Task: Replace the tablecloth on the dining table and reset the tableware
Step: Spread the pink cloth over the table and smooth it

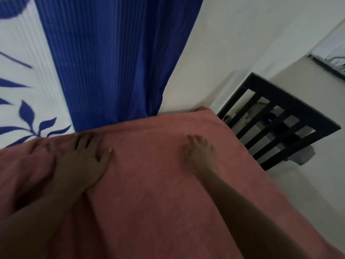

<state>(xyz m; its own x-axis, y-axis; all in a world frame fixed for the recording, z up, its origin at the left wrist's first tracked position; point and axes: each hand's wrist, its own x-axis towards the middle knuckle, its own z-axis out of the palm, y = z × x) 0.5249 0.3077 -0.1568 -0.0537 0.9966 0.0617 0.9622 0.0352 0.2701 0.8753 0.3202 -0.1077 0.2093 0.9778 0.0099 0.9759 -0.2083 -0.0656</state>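
Observation:
A dusty pink tablecloth (149, 184) covers the dining table from the near edge to the far edge. My left hand (82, 156) lies flat on it near the far left, fingers spread, beside some folds in the cloth at the left. My right hand (199, 154) presses flat on the cloth toward the far right corner, fingers straight. No tableware is in view.
A blue curtain (115, 58) and a white curtain with blue leaves (22, 81) hang just behind the table's far edge. A black slatted chair (276, 120) stands off the right corner. White wall and pale floor lie to the right.

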